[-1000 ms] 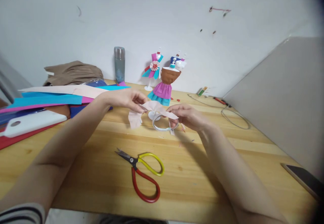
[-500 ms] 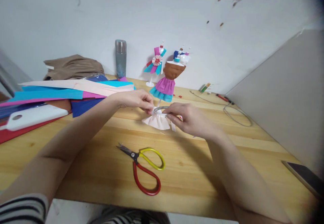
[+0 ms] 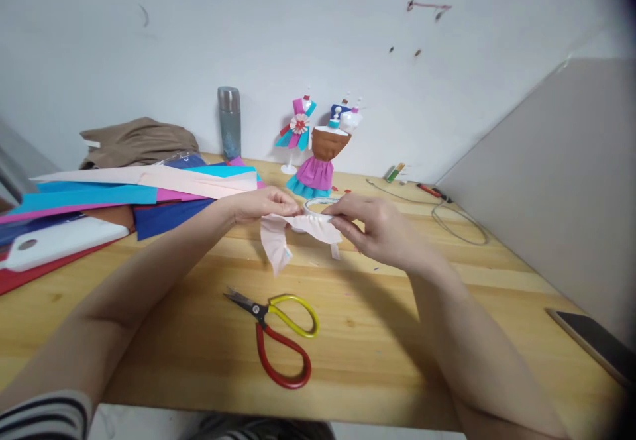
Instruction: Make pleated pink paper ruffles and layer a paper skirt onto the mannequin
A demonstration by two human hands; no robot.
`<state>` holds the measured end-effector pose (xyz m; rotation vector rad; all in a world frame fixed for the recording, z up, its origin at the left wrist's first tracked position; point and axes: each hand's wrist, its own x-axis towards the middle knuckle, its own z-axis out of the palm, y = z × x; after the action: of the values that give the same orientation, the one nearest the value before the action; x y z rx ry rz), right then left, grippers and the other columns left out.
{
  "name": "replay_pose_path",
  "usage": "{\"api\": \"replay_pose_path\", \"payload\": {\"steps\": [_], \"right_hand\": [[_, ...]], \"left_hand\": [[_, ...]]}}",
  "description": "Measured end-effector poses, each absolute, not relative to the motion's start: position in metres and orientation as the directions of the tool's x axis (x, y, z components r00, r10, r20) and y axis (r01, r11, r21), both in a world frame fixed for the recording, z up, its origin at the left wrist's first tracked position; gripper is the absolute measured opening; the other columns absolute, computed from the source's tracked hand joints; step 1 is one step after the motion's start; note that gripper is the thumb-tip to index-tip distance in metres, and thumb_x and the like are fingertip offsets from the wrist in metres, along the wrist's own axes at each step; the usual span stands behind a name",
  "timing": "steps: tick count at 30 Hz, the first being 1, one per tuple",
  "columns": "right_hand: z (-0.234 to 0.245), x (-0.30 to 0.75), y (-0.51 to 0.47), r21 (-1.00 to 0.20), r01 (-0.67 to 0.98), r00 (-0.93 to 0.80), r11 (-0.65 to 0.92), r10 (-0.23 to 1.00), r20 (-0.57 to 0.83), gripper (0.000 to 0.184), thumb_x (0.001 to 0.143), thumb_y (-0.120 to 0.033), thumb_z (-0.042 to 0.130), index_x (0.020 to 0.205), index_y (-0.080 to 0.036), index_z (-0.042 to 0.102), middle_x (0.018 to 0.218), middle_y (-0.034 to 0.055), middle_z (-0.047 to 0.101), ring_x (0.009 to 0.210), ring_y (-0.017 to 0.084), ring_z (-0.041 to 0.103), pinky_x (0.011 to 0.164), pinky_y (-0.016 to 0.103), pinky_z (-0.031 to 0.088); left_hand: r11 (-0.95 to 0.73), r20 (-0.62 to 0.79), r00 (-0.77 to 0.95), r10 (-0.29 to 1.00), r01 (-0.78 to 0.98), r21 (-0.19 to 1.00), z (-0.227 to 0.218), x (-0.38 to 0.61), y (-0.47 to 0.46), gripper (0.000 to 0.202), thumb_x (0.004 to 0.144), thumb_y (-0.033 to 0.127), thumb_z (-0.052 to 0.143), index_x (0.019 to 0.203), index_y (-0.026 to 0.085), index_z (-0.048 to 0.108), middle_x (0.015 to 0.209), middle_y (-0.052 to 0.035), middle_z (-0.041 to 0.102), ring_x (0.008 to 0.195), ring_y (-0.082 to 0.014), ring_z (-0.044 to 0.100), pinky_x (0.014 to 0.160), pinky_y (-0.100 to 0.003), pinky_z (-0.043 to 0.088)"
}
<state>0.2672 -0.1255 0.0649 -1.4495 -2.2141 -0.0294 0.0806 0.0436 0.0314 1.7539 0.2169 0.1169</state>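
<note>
Pale wall (image 3: 268,22) rises beyond the left hand (image 3: 273,205), which pinches a pink gathered strip (image 3: 320,229) hanging below it. Close beside, the right hand (image 3: 372,228) grips the tape roll (image 3: 313,214), apparently to steady both together.

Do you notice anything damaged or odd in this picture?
The pale wall looks marred at upper right: dark spots and a reddish line stand out on its plain surface. The scissors look odd too: one yellow handle, one red handle.
</note>
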Motion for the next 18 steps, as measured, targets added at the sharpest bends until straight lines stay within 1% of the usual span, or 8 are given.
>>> {"api": "replay_pose_path", "payload": {"steps": [4,6,9,11,14,16,18], "right_hand": [[0.064,0.271,-0.122,-0.272,0.847,-0.348,0.456,0.864,0.364,0.027,0.093,-0.022,0.044,0.093,-0.018,0.07,0.082,0.0083,0.073,0.072,0.02,0.062,0.069,0.032,0.046],[0.063,0.273,-0.12,-0.3,0.826,-0.369,0.477,0.86,0.352,0.027,0.092,-0.022,0.045,0.094,-0.018,0.071,0.083,0.0084,0.073,0.073,0.02,0.062,0.07,0.032,0.046],[0.061,0.277,-0.116,-0.349,0.811,-0.364,0.469,0.872,0.327,0.026,0.091,-0.025,0.048,0.094,-0.019,0.073,0.087,0.0087,0.074,0.076,0.02,0.063,0.072,0.033,0.047],[0.059,0.279,-0.115,-0.393,0.804,-0.347,0.446,0.889,0.3,0.025,0.09,-0.027,0.05,0.093,-0.02,0.074,0.089,0.0082,0.074,0.077,0.02,0.064,0.074,0.033,0.047],[0.053,0.282,-0.111,-0.463,0.783,-0.332,0.416,0.908,0.254,0.026,0.089,-0.03,0.052,0.094,-0.019,0.075,0.089,0.0074,0.075,0.076,0.019,0.065,0.072,0.031,0.048],[0.046,0.282,-0.108,-0.498,0.771,-0.317,0.397,0.917,0.24,0.027,0.089,-0.031,0.052,0.093,-0.017,0.075,0.087,0.0075,0.075,0.075,0.018,0.065,0.071,0.03,0.048],[0.036,0.282,-0.103,-0.535,0.759,-0.292,0.372,0.928,0.231,0.028,0.087,-0.031,0.053,0.094,-0.016,0.075,0.087,0.0075,0.076,0.074,0.018,0.065,0.07,0.03,0.049]], "left_hand": [[-0.298,0.0,0.979,0.202,0.062,0.952,0.037,0.078,0.039,0.04,0.073,0.053,0.072,0.068,0.013,0.068,0.069,-0.0018,0.059,0.067,-0.0125,0.051,0.066,-0.025,0.041],[-0.33,-0.003,0.981,0.194,0.068,0.941,0.042,0.076,0.035,0.038,0.075,0.05,0.07,0.068,0.014,0.067,0.065,-0.0005,0.056,0.063,-0.0108,0.048,0.061,-0.023,0.038],[-0.413,-0.037,0.984,0.174,0.107,0.904,0.05,0.073,0.028,0.029,0.075,0.042,0.07,0.069,0.014,0.067,0.06,0.0017,0.052,0.056,-0.0081,0.043,0.052,-0.021,0.031],[-0.499,-0.057,0.984,0.169,0.135,0.856,0.055,0.071,0.024,0.024,0.075,0.037,0.067,0.068,0.014,0.067,0.06,0.0019,0.053,0.056,-0.0077,0.043,0.051,-0.02,0.03],[-0.622,-0.062,0.975,0.212,0.183,0.761,0.056,0.068,0.017,0.021,0.076,0.034,0.062,0.069,0.014,0.066,0.061,0.0019,0.053,0.056,-0.0081,0.043,0.051,-0.02,0.031],[-0.686,-0.042,0.965,0.26,0.215,0.696,0.052,0.066,0.013,0.021,0.076,0.032,0.059,0.069,0.013,0.066,0.06,0.002,0.052,0.055,-0.0086,0.043,0.05,-0.021,0.029],[-0.735,0.012,0.952,0.306,0.228,0.639,0.044,0.062,0.009,0.02,0.077,0.028,0.057,0.067,0.013,0.064,0.058,0.0022,0.051,0.054,-0.0091,0.043,0.051,-0.022,0.028]]}}
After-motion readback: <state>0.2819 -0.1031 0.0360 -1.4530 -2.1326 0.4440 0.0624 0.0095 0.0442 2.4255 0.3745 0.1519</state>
